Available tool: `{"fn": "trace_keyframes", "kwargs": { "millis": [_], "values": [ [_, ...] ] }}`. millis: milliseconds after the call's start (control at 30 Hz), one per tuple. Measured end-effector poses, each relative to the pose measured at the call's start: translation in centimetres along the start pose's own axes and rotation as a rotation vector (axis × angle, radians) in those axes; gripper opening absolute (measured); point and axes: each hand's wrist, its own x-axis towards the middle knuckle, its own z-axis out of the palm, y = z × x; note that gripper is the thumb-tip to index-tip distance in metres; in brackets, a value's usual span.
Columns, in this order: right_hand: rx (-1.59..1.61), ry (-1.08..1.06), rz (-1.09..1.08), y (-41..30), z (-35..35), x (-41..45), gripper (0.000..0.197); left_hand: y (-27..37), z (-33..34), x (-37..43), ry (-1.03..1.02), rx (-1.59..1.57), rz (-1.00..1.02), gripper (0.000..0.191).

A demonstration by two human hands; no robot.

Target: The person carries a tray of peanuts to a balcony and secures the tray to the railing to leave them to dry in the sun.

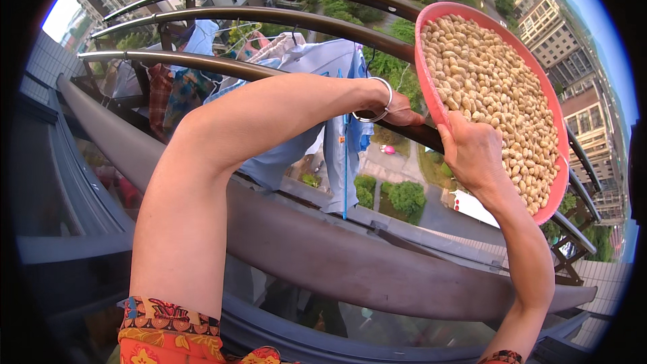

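A round, shallow pink plastic basket (555, 106) full of unshelled peanuts (485, 81) rests tilted across the dark metal rails at the right. My right hand (472, 146) grips its near rim, thumb on the outer side. Just left of that rim is my left hand (407, 111), by the nearest metal rail (424, 135). Its fingers point towards the basket and are partly hidden, so whether they grasp the rail or only touch it is unclear. A silver bangle (380, 116) circles the left wrist.
Clothes on hangers, including a light-blue garment (323, 58), hang from the rails left of the basket. A blue rod (345, 177) dangles beside them. A broad brown balcony ledge (364, 263) runs below my arms, with window frames underneath. Beyond the rails is a high drop to ground and trees.
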Motion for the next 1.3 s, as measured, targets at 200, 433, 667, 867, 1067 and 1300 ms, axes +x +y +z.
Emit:
{"fn": "trace_keyframes", "kwargs": {
  "millis": [200,433,667,867,1067,1300],
  "values": [
    [0.04,0.021,-0.013,0.2,0.3,0.0,0.018,0.6,0.2,-0.8,0.054,0.025,0.027,0.069],
    [0.072,-0.001,-0.065,0.1,0.0,0.5,0.018,0.4,-0.9,-0.5,0.057,0.054,0.04,0.074],
    [0.112,-0.042,-0.075,0.3,-0.5,0.9,0.019,-0.2,-2.4,1.6,-0.022,-0.067,0.06,0.075],
    [0.149,-0.032,-0.067,0.6,-0.4,1.1,0.019,-3.7,-6.2,5.7,0.061,0.021,-0.224,0.055],
    [0.193,0.0,-0.053,0.9,0.1,1.2,0.019,-5.2,-4.1,11.8,0.185,0.217,-0.135,0.05],
    [0.218,-0.003,-0.078,1.0,0.3,1.3,0.017,-4.0,-2.9,15.9,0.238,0.284,-0.132,0.045]
  ]
}}
